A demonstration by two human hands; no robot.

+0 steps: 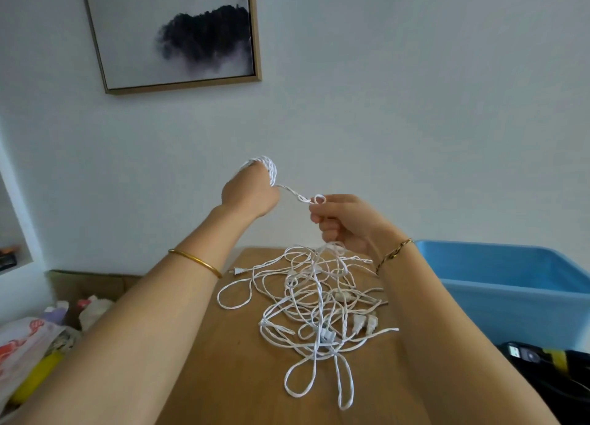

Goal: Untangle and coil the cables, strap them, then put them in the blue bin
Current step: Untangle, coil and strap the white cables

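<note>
One camera, on person's head. Looks forward and down, close over desk, white wall behind.

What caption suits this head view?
White cable coil wound round left hand; right hand pinches tangled cable above wooden table, blue bin beside.

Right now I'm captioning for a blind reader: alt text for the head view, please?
A left hand with white cable coiled round it and a right hand pinching the strand hover over tangled cables on a wooden table; a blue bin stands at right.
</note>
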